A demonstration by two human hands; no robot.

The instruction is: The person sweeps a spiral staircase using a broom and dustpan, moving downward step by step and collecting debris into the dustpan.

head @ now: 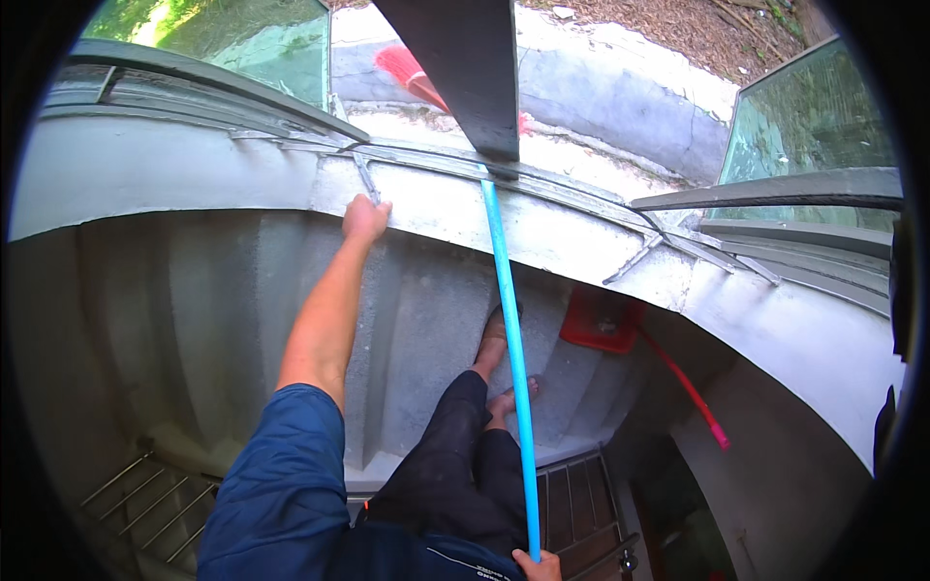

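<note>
My left hand (366, 218) is closed around the end of a metal window handle (365, 176) at the sill's inner edge. Low in the view, my right hand (538, 565) grips a long light-blue pole (513, 327), which runs up across the white windowsill (567, 232) to the window frame. Outside, partly behind the dark window post (472, 65), are the red bristles of a broom (399, 64). Whether the broom is joined to the blue pole is hidden by the post and frame.
Two glass window panes (806, 123) stand swung outward. A second window handle (633, 260) lies over the sill to the right. Below are concrete steps (429, 319) under my feet, a red dustpan (599, 323) with a long red handle, and metal railings (581, 501) at both sides.
</note>
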